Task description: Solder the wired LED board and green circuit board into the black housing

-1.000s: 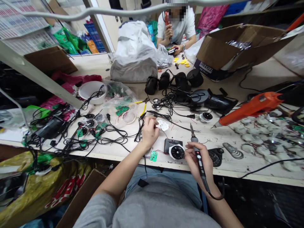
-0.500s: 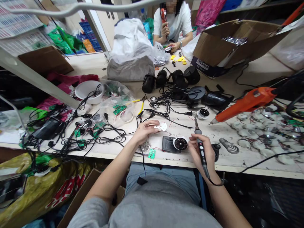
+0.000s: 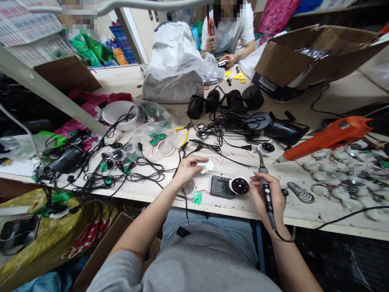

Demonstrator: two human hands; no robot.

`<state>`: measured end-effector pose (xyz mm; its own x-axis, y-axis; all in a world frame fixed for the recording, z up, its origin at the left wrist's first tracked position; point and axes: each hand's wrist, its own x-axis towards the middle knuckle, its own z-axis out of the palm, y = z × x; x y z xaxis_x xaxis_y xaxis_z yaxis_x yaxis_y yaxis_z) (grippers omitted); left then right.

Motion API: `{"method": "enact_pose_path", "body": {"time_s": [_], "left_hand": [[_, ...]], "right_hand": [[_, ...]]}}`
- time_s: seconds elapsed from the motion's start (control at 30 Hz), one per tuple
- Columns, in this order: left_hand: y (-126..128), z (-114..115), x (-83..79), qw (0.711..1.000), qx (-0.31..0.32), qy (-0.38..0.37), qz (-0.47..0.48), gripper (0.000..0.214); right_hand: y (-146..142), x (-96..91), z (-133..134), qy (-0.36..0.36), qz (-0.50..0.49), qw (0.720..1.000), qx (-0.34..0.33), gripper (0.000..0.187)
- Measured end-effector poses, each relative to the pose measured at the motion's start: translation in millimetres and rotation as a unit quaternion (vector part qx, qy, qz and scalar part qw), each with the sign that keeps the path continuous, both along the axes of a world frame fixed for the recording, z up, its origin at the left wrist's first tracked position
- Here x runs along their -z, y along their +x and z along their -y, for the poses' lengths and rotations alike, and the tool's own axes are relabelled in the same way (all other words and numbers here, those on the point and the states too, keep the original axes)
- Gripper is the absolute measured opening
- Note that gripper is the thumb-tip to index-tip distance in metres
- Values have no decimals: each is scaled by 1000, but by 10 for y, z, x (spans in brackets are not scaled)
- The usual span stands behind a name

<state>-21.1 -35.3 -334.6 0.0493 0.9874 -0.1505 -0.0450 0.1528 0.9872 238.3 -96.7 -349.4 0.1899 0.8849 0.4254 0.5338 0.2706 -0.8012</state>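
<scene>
A pale, scuffed counter point(image 3: 115, 81) is stretching across the frame and running deep toward the top. There a co-worker in a white shirt point(image 3: 231, 34) is sitting at its far side. The room around it is crowded with plastic bags and crates, and a yellow sack point(image 3: 54, 227) is slumping under the counter at lower left.

At centre, the person's left hand point(image 3: 189, 167) is pinching one small white round board point(image 3: 208, 165) in a fingertip grip, just over the counter. Right of centre, the right hand point(image 3: 267, 198) is keeping a closed grip around one soldering iron point(image 3: 266, 190), its tip pointing up the frame.

Between the hands, one flat black base point(image 3: 221, 186) is lying beside one white-rimmed black disc point(image 3: 239, 185). One green board point(image 3: 197, 198) and one solder coil point(image 3: 189, 187) are sitting just below the left hand, near the counter's edge.

Four black round housings point(image 3: 234, 100) are standing in a row at upper centre. One orange glue gun point(image 3: 331, 136) is lying at right, one white bowl point(image 3: 118, 115) at left, and one cardboard box point(image 3: 306, 56) at upper right. The black cables point(image 3: 91, 178) at left are too tangled to count.
</scene>
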Motion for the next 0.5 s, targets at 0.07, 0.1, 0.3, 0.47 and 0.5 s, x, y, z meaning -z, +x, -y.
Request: {"method": "enact_pose_path", "body": {"time_s": [0.07,0.1,0.3,0.47,0.5], "left_hand": [[-14,3,57,1000,-12,1,-15,28],[-18,3,90,1000,-20,0,-18,29],[-29,-22,236,997,-71,8,7,32],[-20,-30,217,996,-76,-8,35,31],[-12,-30,206,996,-73,-10,41,30]], "right_hand": [[-5,3,-2,-9,-4,1000,4,24],[-9,4,0,-13,-5,1000,4,25],[-70,-52,90,-5,-6,999,-34,24],[-145,-66,244,8,3,997,-82,22],[-157,-57,274,8,6,996,-87,22]]}}
